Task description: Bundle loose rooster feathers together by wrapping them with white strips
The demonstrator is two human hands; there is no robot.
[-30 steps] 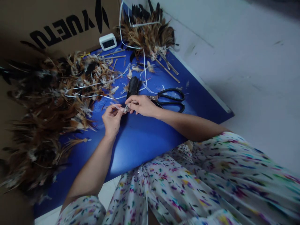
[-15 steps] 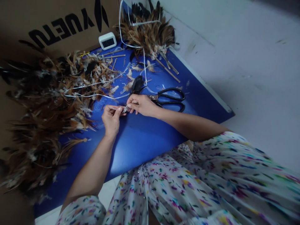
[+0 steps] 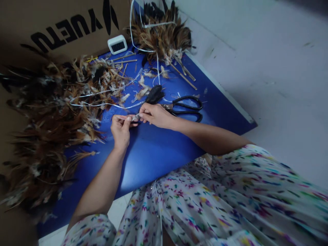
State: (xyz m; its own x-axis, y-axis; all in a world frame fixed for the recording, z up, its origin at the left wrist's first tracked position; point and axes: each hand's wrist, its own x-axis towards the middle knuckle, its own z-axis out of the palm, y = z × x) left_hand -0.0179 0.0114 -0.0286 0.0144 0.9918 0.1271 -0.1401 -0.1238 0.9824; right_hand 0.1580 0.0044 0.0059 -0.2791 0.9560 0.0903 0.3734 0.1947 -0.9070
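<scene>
My left hand (image 3: 121,131) is closed, thumb and fingers pinching the pale, fluffy base of a small black feather bunch. The dark tips of these black feathers (image 3: 155,94) stick out beyond my right hand. My right hand (image 3: 156,116) is closed too, its fingertips pinching a thin white strip (image 3: 137,117) close to my left thumb. A longer run of white plastic strip (image 3: 110,104) lies across the table from the left towards my hands. Black-handled scissors (image 3: 188,104) rest just right of my right hand, their blades partly hidden.
A big heap of brown feathers (image 3: 48,130) covers the left of the blue table (image 3: 153,157). At the back stand a bundle of feathers (image 3: 161,34), a white digital clock (image 3: 117,44) and a cardboard box (image 3: 71,20). Thin sticks (image 3: 183,77) lie near the right edge.
The black feather tips have shifted slightly right and lower. Both hands stay nearly in place, with a little more of the pale strip showing between their fingertips.
</scene>
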